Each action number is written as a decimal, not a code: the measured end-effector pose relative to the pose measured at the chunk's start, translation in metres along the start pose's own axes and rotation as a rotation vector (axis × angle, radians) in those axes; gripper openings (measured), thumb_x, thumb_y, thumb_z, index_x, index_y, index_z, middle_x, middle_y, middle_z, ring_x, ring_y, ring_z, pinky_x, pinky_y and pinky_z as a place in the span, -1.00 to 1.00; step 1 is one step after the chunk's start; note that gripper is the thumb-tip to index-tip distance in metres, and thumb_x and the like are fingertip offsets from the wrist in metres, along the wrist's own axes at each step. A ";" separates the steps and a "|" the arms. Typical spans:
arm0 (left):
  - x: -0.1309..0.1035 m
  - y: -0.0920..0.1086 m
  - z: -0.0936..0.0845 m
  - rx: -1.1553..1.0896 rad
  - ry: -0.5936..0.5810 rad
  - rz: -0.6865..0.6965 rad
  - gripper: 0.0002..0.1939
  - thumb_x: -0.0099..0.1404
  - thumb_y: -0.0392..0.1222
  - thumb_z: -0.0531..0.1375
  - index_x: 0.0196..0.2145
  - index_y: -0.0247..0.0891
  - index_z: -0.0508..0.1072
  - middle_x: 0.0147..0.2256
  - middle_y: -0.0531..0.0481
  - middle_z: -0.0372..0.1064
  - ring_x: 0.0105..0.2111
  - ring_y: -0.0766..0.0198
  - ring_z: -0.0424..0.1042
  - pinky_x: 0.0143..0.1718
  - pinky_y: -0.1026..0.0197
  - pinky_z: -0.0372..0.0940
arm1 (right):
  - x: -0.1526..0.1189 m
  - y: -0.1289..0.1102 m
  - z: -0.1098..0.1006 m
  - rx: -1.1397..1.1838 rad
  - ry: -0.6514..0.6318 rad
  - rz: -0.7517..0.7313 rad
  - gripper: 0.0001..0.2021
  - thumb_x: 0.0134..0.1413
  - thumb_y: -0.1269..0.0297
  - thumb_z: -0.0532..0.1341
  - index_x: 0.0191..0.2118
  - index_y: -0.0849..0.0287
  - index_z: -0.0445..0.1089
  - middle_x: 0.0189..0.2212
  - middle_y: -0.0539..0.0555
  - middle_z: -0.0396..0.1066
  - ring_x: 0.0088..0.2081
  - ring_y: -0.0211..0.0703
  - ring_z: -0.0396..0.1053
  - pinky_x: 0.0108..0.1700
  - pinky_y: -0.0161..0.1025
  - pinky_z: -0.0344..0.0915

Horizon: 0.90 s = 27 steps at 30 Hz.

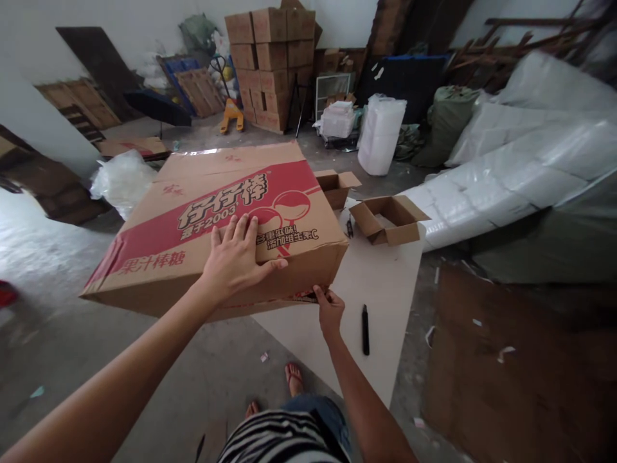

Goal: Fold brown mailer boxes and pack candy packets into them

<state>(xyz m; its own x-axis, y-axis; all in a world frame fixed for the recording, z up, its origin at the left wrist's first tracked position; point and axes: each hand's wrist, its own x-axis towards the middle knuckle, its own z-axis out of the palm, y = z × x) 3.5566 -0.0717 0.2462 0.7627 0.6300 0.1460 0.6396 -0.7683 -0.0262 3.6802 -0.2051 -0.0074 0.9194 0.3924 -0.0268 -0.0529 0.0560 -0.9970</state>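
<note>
A large brown carton (193, 270) with a red printed band rests over the left part of a white table (385, 276), overhanging its edge. My left hand (236, 254) lies on the carton's top near the front edge, palm down, fingers spread. At the carton's lower right corner, my right hand (330, 307) pinches the bottom edge between thumb and fingers. A black cutter (365, 330) lies on the table to the right of my right hand. Behind the carton's right side stand two small open boxes (369, 222), (333, 190).
Stacked cartons (272, 58) and an orange pallet jack (232, 117) stand at the back. White wrapped rolls (520, 173) lie at the right, beyond the table. Flat brown cardboard (491, 360) covers the floor at lower right. Clear plastic (125, 180) is at the left.
</note>
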 end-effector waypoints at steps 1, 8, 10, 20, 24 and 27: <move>0.000 0.000 0.000 0.001 0.002 0.002 0.14 0.08 0.55 -0.14 0.32 -0.43 -0.12 0.34 -0.34 -0.19 0.33 -0.20 -0.22 0.27 -0.28 -0.28 | 0.000 0.000 -0.001 -0.036 0.021 -0.004 -0.46 -0.09 -0.12 0.27 -0.70 0.15 0.04 -0.72 -0.12 0.03 -0.58 -0.34 0.00 -0.48 -0.32 0.00; 0.001 0.001 -0.002 0.009 0.009 0.021 0.12 0.10 0.53 -0.15 0.31 -0.47 -0.09 0.32 -0.37 -0.14 0.32 -0.21 -0.21 0.26 -0.29 -0.26 | 0.006 -0.031 -0.029 -0.657 -0.346 -0.392 -0.64 0.02 -0.11 0.23 -0.43 0.12 0.47 -0.41 0.10 0.49 -0.32 -0.09 0.34 -0.14 -0.13 0.11; 0.000 0.001 -0.002 -0.003 0.009 0.026 0.12 0.10 0.53 -0.15 0.31 -0.47 -0.09 0.32 -0.38 -0.14 0.32 -0.23 -0.22 0.25 -0.31 -0.25 | 0.004 -0.042 -0.027 -0.850 -0.494 -0.558 -0.71 -0.01 -0.02 0.30 -0.36 0.12 0.49 -0.35 0.14 0.50 -0.27 -0.03 0.35 -0.08 -0.08 0.08; 0.011 -0.034 -0.008 -0.029 0.088 0.016 0.12 0.05 0.55 -0.11 0.23 -0.49 0.06 0.23 -0.45 0.04 0.24 -0.29 -0.03 0.20 -0.22 -0.09 | -0.020 -0.034 0.032 -0.888 -0.376 -0.828 -0.78 0.17 0.26 0.21 -0.49 0.16 0.33 -0.47 0.03 0.40 -0.29 -0.11 0.25 -0.13 -0.13 0.00; 0.037 -0.070 -0.038 -0.067 0.018 -0.009 -0.03 0.08 0.53 -0.11 0.11 -0.39 0.24 0.08 -0.36 0.25 0.07 -0.17 0.26 0.07 -0.09 0.13 | -0.029 -0.064 0.037 -0.811 -0.410 -0.981 -0.70 0.24 0.29 0.11 -0.54 0.16 0.27 -0.54 0.00 0.32 -0.35 -0.18 0.20 -0.17 -0.17 -0.01; 0.054 -0.093 -0.059 -0.072 -0.014 -0.041 -0.02 0.07 0.56 -0.17 0.02 -0.39 0.33 0.00 -0.36 0.33 0.00 -0.18 0.32 0.01 -0.10 0.18 | -0.044 -0.089 0.034 -0.805 -0.446 -1.099 -0.65 0.28 0.36 0.03 -0.57 0.16 0.22 -0.58 0.01 0.27 -0.40 -0.20 0.16 -0.19 -0.17 -0.02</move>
<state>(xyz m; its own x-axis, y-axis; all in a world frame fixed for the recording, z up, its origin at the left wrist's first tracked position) 3.5332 0.0272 0.3146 0.7373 0.6626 0.1315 0.6625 -0.7473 0.0513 3.6311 -0.1959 0.0846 0.1437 0.7508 0.6447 0.9618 0.0475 -0.2697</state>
